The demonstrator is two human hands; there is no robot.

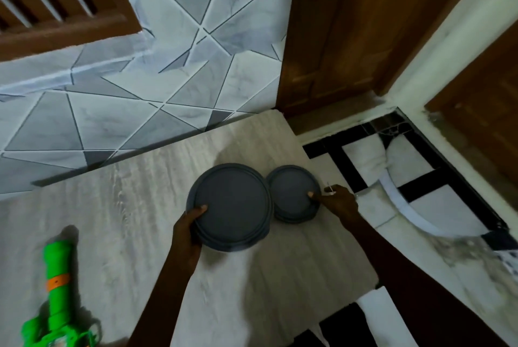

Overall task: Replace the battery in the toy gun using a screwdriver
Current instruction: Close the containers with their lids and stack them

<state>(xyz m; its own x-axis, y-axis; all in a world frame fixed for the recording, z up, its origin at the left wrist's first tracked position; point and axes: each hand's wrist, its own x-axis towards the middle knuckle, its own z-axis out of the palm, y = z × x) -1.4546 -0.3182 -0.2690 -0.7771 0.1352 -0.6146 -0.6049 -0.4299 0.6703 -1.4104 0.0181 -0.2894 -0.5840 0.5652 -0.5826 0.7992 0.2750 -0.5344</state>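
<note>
A green toy gun (pixel 57 285) with an orange band lies on the pale table (pixel 140 206) at the lower left, its grip cut off by the frame's bottom edge. Near the table's right end sit two grey round containers with lids. My left hand (pixel 187 237) grips the near-left rim of the large container (pixel 232 206), thumb on top of the lid. My right hand (pixel 336 202) holds the right rim of the small container (pixel 293 192), thumb on its lid. A thin pale object sticks out above that hand; I cannot make out what it is. No screwdriver or battery shows.
A wall with grey geometric tiles (pixel 168 66) runs along the table's far edge. A brown wooden door (pixel 350 24) stands behind the table's far right corner. Black-and-white floor tiles (pixel 406 192) lie to the right, below the table edge.
</note>
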